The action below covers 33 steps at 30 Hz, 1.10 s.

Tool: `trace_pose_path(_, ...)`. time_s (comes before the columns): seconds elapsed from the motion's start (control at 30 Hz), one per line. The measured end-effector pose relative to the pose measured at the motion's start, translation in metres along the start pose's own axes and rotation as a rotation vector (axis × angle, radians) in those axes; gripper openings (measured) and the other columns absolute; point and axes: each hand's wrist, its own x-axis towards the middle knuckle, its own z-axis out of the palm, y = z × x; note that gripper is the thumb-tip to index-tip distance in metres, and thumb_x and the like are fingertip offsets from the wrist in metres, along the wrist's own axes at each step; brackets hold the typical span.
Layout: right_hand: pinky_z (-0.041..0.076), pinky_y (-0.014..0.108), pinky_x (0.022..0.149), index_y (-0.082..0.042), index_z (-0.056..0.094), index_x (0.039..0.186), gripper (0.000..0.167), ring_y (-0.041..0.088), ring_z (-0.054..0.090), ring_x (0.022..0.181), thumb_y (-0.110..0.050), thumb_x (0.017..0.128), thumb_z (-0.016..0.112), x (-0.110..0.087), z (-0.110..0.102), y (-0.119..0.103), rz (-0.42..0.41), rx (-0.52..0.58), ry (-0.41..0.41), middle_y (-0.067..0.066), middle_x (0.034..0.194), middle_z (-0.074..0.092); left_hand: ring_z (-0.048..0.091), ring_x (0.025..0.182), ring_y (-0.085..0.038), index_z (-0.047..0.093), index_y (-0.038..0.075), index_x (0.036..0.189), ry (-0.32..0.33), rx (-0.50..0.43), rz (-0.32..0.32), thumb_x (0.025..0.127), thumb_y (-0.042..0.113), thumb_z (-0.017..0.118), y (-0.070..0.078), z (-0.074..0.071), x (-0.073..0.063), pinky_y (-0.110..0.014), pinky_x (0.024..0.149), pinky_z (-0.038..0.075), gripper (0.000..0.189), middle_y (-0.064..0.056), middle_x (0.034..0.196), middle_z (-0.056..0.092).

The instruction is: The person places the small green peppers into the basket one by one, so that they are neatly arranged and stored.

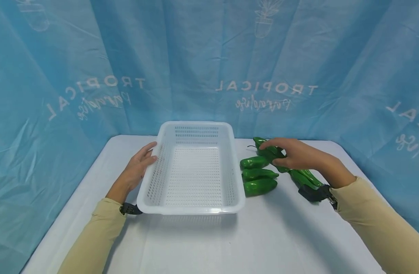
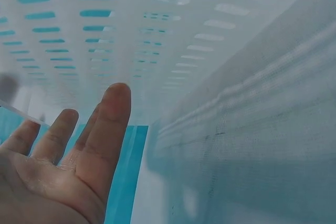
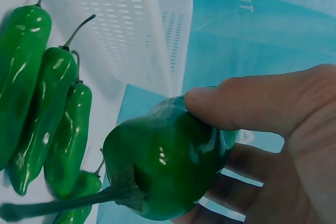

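A white perforated plastic basket [image 1: 196, 210] stands in the middle of the table in the head view. My left hand [image 1: 137, 169] is at its left side, fingers extended; in the left wrist view the index finger [image 2: 113, 124] lies close by the slotted basket wall [image 2: 123, 40]. My right hand [image 1: 295, 154] holds a glossy green pepper [image 3: 168, 156] between thumb and fingers, its stem pointing away from the palm. Between this hand and the basket lie three green peppers [image 1: 260, 174] in a row. Another pepper [image 1: 258, 141] shows behind them.
More green peppers [image 1: 303, 178] lie under my right wrist, partly hidden. A white cloth [image 1: 209, 247] covers the table. Blue printed curtains [image 1: 196, 57] hang close along the back and both sides.
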Motion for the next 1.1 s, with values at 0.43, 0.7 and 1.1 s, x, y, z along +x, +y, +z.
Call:
trace_pose_path(0.43, 0.046, 0.063, 0.103, -0.017, 0.055, 0.14, 0.049, 0.041, 0.044, 0.138, -0.007, 0.093, 0.064, 0.028, -0.005, 0.0, -0.003, 0.056, -0.015, 0.016, 0.149, 0.05, 0.06, 0.106, 0.001, 0.015, 0.017, 0.16, 0.021, -0.013, 0.015, 0.103, 0.025, 0.052, 0.007, 0.0, -0.003, -0.019, 0.083, 0.056, 0.069, -0.016, 0.163, 0.028)
trace_pose_path(0.7, 0.047, 0.059, 0.101, -0.017, 0.057, 0.139, 0.048, 0.041, 0.046, 0.137, -0.005, 0.093, 0.063, 0.045, -0.002, 0.0, -0.027, 0.04, -0.032, 0.016, 0.149, 0.05, 0.061, 0.106, -0.001, 0.014, 0.017, 0.16, 0.014, -0.033, 0.004, 0.103, 0.025, 0.053, 0.003, 0.003, -0.006, -0.022, 0.084, 0.057, 0.069, -0.017, 0.162, 0.028)
trace_pose_path(1.1, 0.043, 0.039, 0.074, -0.02, 0.056, 0.14, 0.049, 0.032, 0.056, 0.098, -0.007, 0.092, 0.06, 0.072, -0.013, -0.018, 0.005, 0.051, -0.062, 0.016, 0.149, 0.049, 0.059, 0.109, -0.003, 0.016, 0.021, 0.16, 0.043, -0.063, -0.015, 0.103, 0.025, 0.052, 0.003, 0.007, -0.004, -0.022, 0.086, 0.055, 0.068, -0.014, 0.161, 0.031)
